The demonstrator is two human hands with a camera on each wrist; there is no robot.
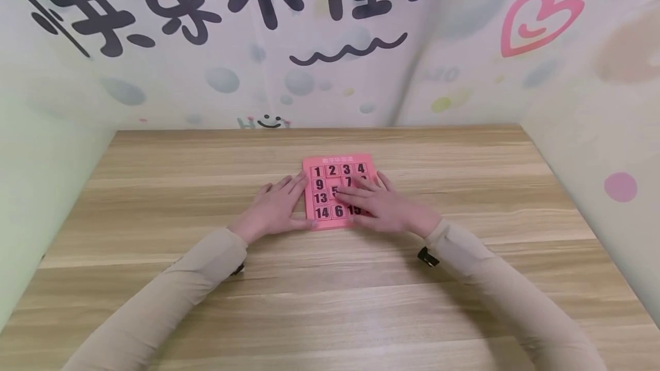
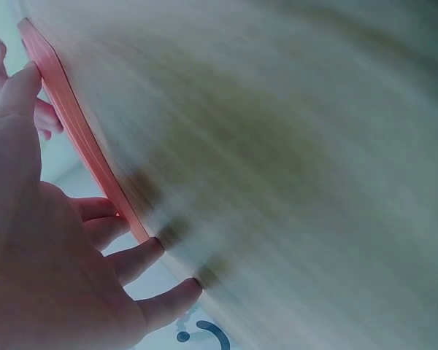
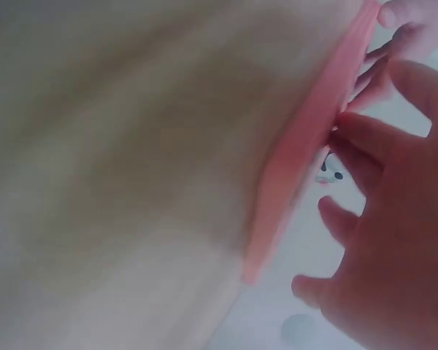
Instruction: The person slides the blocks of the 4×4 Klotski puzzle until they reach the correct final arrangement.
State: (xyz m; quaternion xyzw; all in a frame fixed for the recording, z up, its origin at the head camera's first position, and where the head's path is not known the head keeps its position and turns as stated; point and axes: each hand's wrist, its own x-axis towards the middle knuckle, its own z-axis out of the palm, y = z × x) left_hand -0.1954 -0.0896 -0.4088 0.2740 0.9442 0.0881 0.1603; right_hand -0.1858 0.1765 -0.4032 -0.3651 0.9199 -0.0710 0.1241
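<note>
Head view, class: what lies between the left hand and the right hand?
In the head view, the pink number puzzle lies between the left hand and the right hand, which partly covers it.

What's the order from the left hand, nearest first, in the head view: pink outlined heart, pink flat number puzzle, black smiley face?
1. Pink flat number puzzle: touching the left hand, on its right.
2. Black smiley face: low on the white patterned wall.
3. Pink outlined heart: higher on that wall, toward the right.

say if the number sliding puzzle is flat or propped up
Flat: the number sliding puzzle lies face up on the wood-grain tabletop, numbers showing in the head view.
</note>
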